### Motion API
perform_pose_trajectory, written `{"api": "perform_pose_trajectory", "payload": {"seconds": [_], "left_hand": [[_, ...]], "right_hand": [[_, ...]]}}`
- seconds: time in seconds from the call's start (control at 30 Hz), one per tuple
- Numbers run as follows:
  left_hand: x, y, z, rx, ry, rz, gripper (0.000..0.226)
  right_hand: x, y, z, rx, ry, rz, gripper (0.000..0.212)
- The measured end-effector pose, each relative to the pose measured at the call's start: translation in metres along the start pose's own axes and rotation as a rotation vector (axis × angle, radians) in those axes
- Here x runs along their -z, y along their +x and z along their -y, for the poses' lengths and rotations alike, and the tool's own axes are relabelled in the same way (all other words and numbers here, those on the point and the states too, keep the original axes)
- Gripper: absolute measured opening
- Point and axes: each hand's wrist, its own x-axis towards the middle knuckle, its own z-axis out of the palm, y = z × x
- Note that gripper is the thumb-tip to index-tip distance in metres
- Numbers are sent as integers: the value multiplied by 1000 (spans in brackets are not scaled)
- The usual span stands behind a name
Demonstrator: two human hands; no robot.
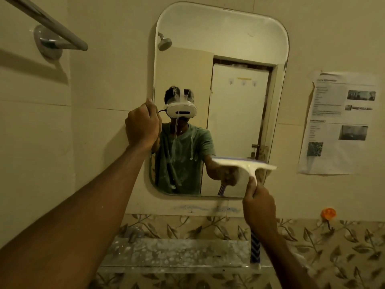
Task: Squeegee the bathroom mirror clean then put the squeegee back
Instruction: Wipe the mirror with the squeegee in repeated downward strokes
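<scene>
Cream tiled wall [100, 84] fills most of the view & carries a tall rounded-corner rectangular mirror [229, 49], the landmark here. Mirror glass has white soapy streaks running down its centre-left part, over the reflection of a person in a green tee w/ a white headset. Below the mirror a band of beige leaf-pattern tiles [343, 251] runs across, & in front of that band sits a clear glass shelf [177, 255], speckled w/ white spots. Right of the mirror a printed white paper sheet [341, 124] w/ text & small photos is stuck to the wall. Upper left of the mirror a chrome towel bar [52, 24] juts out from a round wall mount.

Left hand [142, 126] is closed in a fist round the mirror's left edge, about mid-height, arm stretched out toward it. Right hand [260, 207], just below the mirror's lower right corner, is wrapped tight round the handle of a white-headed squeegee w/ blue-patterned handle [245, 163]. Squeegee head lies roughly level across the mirror's lower right part, its right tip reaching past the mirror's right edge; blade side faces the glass, but can't tell if it touches. Handle's lower end pokes out under the fist, down over the shelf's right end. Lower right of the mirror, a small orange wall hook [328, 213] sits at the top of the leaf tiles.
</scene>
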Motion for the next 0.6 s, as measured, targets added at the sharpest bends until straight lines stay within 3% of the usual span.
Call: {"api": "perform_pose_trajectory", "payload": {"seconds": [0.17,0.4,0.6], "left_hand": [[4,-1,0,7,-5,29,53],[1,-5,3,2,7,11,53],[-3,-6,4,-23,24,-37,51]], "right_hand": [[-1,-31,-11,-40,-41,70,46],[20,34,26,51,58,21,48],[0,-11,-12,17,-19,19,44]]}}
